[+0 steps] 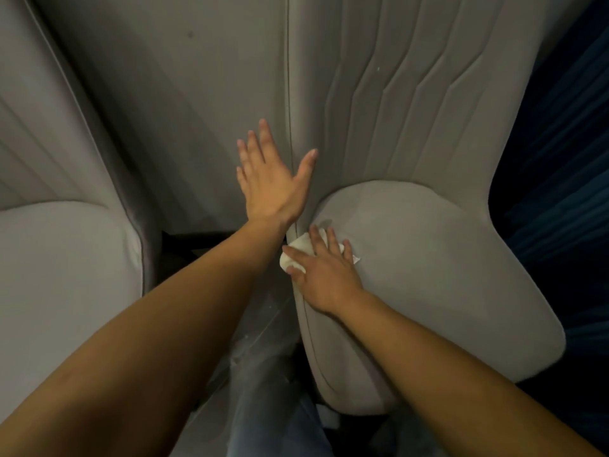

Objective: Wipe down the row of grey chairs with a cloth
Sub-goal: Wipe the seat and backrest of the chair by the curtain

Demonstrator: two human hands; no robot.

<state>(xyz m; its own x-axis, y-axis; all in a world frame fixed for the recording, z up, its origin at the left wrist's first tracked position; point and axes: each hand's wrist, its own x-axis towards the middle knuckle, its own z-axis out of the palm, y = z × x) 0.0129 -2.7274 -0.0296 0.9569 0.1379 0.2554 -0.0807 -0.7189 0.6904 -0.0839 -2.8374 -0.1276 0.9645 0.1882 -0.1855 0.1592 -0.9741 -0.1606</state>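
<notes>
Right hand [324,278] flat, fingers straight, pressing crumpled white cloth [296,257] onto grey padded chair seat [438,278]. Left hand [270,179] spread wide on backrest above cloth. Dark blue curtain [560,159] right of seat.

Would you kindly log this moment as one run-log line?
step: wiping seat | right hand: presses white cloth on grey chair seat | left hand: flat on chair backrest | fingers: straight
</notes>
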